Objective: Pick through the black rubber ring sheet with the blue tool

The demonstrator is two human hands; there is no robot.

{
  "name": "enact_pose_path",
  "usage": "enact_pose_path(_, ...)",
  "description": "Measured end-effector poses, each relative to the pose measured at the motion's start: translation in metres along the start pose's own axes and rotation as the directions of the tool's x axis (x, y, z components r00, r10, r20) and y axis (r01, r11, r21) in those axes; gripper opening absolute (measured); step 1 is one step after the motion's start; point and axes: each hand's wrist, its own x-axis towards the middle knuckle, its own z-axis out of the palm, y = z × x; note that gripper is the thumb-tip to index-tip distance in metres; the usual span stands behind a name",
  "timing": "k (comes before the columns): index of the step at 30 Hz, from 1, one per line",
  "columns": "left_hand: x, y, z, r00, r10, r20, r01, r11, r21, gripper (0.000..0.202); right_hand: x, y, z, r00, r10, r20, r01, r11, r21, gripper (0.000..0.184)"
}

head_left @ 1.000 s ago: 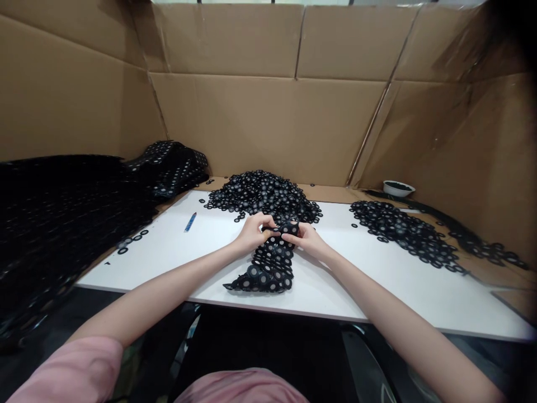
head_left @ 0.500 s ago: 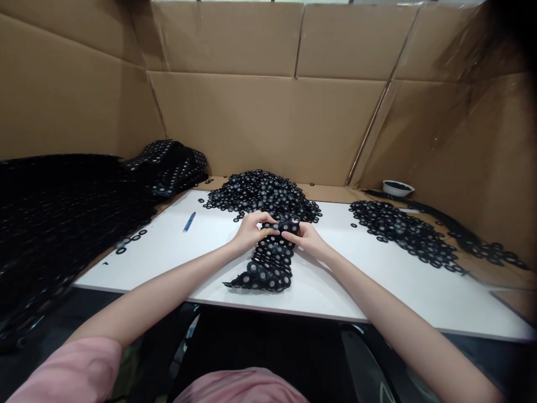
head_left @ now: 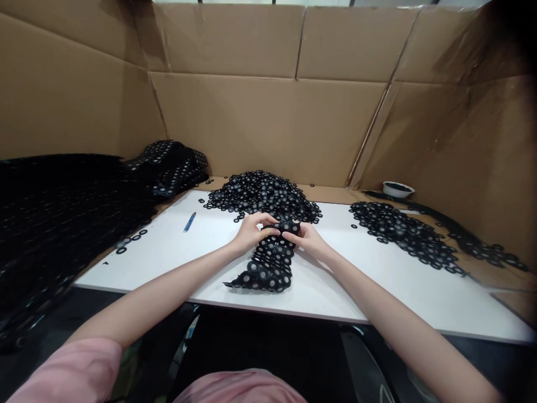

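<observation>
Through my head camera, my left grip [head_left: 254, 232] and right grip [head_left: 304, 238] are both closed, pinching a black strip of linked rubber rings with grey centres [head_left: 272, 263], which drapes toward the front edge of the white desk [head_left: 138, 268]. Behind it, near the back edge, sits a heap of black rings [head_left: 262, 193]; a slim blue pen [head_left: 189, 222] lies to my left.

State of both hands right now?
Left hand: closed, holding the black ring strip near its top.
Right hand: closed, holding the same strip.
</observation>
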Motion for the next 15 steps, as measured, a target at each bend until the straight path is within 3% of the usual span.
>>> enact_pose_path(6, 0.0019, -0.0022, 0.0002, 0.999, -0.026, 0.021, 0.027, 0.999, -0.034, 0.015, -0.0003, -0.0011, 0.0007, 1.0, -0.007, 0.012, 0.007, 1.0, 0.01, 0.036)
enact_pose_path(15, -0.0008, 0.0011, -0.0002, 1.0, -0.005, 0.0, 0.005, 0.998, 0.062, 0.009, 0.0003, -0.0001, 0.0018, 0.999, 0.01, 0.038, -0.011, 1.0, 0.023, 0.038)
